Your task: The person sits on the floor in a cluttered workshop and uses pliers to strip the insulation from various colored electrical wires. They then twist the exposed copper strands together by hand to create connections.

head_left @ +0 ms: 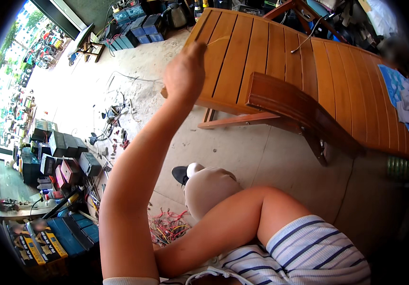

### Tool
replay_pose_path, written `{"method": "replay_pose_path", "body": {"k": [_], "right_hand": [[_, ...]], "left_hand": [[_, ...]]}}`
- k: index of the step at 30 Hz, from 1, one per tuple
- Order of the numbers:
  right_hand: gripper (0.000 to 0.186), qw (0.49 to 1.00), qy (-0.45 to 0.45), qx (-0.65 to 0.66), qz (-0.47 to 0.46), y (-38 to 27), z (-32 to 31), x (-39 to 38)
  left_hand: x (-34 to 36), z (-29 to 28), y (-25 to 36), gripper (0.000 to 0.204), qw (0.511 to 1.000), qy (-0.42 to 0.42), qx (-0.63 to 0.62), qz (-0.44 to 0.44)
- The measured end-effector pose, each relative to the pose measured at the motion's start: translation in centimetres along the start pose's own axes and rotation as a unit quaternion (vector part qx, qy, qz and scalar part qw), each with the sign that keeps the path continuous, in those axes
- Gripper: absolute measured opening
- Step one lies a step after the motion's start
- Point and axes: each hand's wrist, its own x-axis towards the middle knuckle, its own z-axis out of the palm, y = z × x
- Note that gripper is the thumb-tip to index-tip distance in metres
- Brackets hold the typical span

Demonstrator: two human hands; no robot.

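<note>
Left hand (184, 71) is raised, fist closed on a thin yellow wire (217, 41) before the wooden lounger (280, 61); right hand hidden.

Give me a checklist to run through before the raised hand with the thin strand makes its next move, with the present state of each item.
1. Grip on the thin strand: left hand is closed around its end. Ok.
2. Strand free of the wooden lounge chair: it runs across the slats; contact cannot be told. Cannot tell.
3. Right hand ready: forearm is folded low across the body, the hand itself hidden. Cannot tell.
4. Floor underfoot: loose wire scraps lie beside the knee. Not ok.
5. Space left of the arm: battery boxes stand apart from it. Ok.
</note>
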Motion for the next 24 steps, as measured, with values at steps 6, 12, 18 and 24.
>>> {"method": "replay_pose_path", "body": {"k": [6,12,18,24], "right_hand": [[0.026,0.988,0.073,0.138,0.0,0.6,-0.2,-0.8],[0.022,0.783,0.183,0.575,0.15,0.3,-1.5,-1.2],[0.013,0.985,0.11,-0.106,0.077,1.1,-6.1,-2.9],[0.015,0.969,0.17,-0.123,0.131,0.9,-7.6,-0.5]], "left_hand": [[-5.4,6.4,-3.2,0.024,0.972,-0.164,0.03,0.163],[-7.4,-0.7,-4.0,0.027,0.943,-0.302,-0.131,0.044],[-14.4,-18.4,-5.2,0.03,0.841,-0.288,-0.341,-0.305],[-26.8,-29.1,-6.5,0.031,0.838,-0.078,-0.343,-0.418]]}}
